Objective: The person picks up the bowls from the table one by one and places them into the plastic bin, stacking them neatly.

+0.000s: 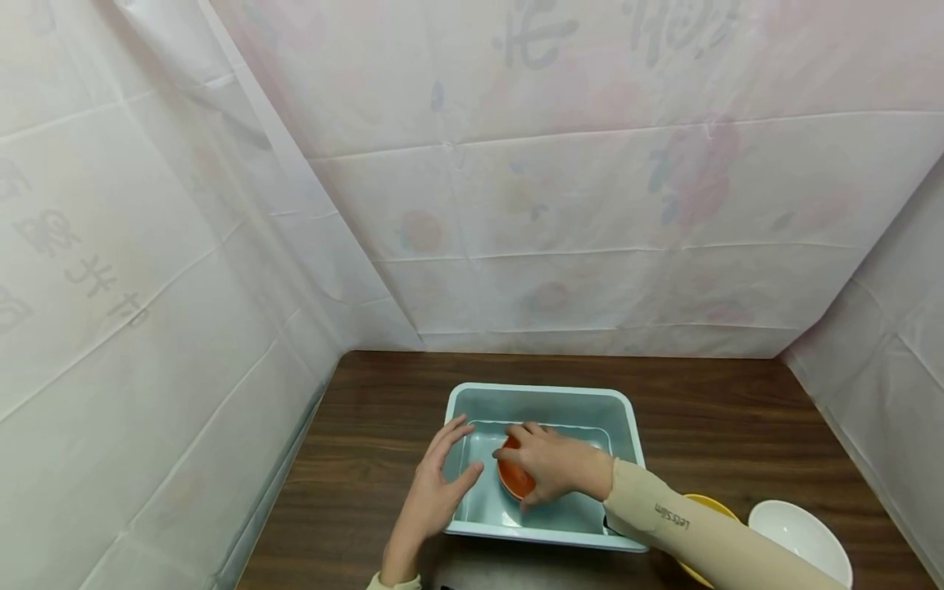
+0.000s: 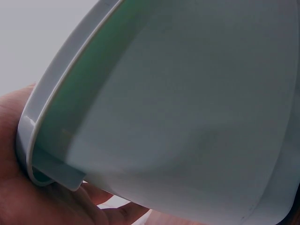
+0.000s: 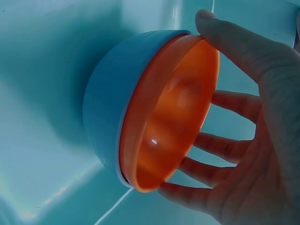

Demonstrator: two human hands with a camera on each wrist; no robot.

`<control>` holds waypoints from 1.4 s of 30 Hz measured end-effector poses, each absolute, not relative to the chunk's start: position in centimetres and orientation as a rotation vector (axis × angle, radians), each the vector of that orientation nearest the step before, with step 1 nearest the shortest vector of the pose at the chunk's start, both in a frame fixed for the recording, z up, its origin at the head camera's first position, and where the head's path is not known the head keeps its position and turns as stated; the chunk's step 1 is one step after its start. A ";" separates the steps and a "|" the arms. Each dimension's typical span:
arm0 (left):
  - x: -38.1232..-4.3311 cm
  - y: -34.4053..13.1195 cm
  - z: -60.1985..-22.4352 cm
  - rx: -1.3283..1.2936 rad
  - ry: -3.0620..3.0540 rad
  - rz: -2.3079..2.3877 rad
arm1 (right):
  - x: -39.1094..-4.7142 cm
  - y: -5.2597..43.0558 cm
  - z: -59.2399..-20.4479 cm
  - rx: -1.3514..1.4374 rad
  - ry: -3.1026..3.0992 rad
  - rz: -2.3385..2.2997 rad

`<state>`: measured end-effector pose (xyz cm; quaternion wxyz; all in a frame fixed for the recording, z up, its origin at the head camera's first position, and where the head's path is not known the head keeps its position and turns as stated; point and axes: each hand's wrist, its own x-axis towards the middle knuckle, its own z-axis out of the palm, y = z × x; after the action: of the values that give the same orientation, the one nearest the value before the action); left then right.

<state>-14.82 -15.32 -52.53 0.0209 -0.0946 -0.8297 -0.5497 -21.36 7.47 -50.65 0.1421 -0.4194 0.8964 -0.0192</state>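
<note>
A pale blue-green basin [image 1: 546,388] stands on the table. Inside it is an orange bowl [image 1: 514,478], nested in a blue bowl [image 3: 105,103], as the right wrist view shows. My right hand [image 1: 553,463] reaches down into the basin and grips the orange bowl by its rim, thumb on one side and fingers spread along the other. Over the basin's left rim is my left hand [image 1: 435,492], its fingers extended and its thumb apart, holding nothing. In the left wrist view, the basin wall [image 2: 187,93] hides part of that hand.
Under the right forearm a yellow bowl [image 1: 710,503] is partly covered. Beside it, at the table's right front, sits a white bowl [image 1: 804,541]. Printed white sheets [image 1: 590,205] hang behind and on both sides of the dark wooden table [image 1: 383,426].
</note>
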 end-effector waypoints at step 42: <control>-15.2 -15.3 -52.6 -0.254 -2.564 -1.692 | -21.7 13.2 -43.6 -1.225 2.894 -0.338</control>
<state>-15.24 -15.33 -52.55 0.0295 -0.0823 -0.8315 -0.5486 -21.72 13.21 -43.62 -0.0097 -0.3874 0.9156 -0.1070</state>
